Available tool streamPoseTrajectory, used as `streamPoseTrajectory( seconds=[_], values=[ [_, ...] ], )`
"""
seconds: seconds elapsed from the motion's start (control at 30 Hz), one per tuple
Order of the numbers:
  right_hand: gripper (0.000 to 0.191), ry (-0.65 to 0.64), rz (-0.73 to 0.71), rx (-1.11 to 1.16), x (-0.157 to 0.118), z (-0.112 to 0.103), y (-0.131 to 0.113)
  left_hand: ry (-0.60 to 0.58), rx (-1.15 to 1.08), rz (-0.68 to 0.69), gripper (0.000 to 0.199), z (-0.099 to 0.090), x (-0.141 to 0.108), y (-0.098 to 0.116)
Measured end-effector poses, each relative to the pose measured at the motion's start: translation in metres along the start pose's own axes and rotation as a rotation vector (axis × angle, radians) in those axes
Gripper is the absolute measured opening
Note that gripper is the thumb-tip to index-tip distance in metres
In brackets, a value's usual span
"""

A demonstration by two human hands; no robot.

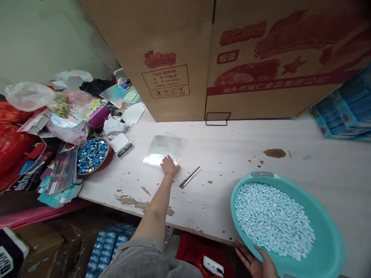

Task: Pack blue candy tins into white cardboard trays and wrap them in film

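Note:
My left hand (170,166) reaches forward over the white table, its fingers spread on the near edge of a clear plastic bag (162,148) that lies flat. Just right of that hand lies a narrow metal strip (189,177), apart from it. At the lower right, my right hand (259,262) grips the near-left rim of a turquoise basin (324,224), thumb over the rim and fingers outside and beneath. Many small pale-blue pieces (269,216) fill the basin's left part.
Large cardboard boxes (179,34) wall off the table's back. On the left stand a small white scale (121,144), a bowl of blue gems (92,154) and piled bags (29,96). Blue packs (348,108) sit at the right. A power strip (213,265) lies below the table's front edge.

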State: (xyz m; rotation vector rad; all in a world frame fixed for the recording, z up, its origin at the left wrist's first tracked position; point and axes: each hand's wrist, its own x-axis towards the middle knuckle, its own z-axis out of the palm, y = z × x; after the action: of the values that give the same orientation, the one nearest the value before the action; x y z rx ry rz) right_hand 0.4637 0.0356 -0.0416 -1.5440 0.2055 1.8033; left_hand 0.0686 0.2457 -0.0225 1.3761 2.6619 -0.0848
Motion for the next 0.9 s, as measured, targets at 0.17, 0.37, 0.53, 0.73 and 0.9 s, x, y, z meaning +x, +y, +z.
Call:
streamPoseTrajectory(
  seconds=[0.17, 0.37, 0.53, 0.73, 0.9],
  values=[
    [0.072, 0.021, 0.058, -0.049, -0.001, 0.021, 0.008, -0.088, -0.011, -0.017, 0.061, -0.003, 0.046, -0.013],
    [0.061, 0.001, 0.033, -0.111, -0.008, 0.022, 0.005, -0.142, -0.092, 0.007, 0.032, -0.007, 0.063, -0.034],
    [0.056, -0.272, 0.089, -0.622, -0.019, 0.044, 0.038, -0.114, -0.25, -0.017, 0.024, -0.038, 0.041, -0.075],
    [0.044, -0.441, -0.806, -1.276, 0.008, 0.157, 0.061, -0.094, -0.46, -0.105, 0.026, -0.08, -0.07, -0.147],
    [0.027, -0.683, -0.948, -1.527, 0.04, 0.171, 0.057, -0.101, -0.47, -0.296, 0.018, -0.095, -0.227, -0.17]
  ],
)
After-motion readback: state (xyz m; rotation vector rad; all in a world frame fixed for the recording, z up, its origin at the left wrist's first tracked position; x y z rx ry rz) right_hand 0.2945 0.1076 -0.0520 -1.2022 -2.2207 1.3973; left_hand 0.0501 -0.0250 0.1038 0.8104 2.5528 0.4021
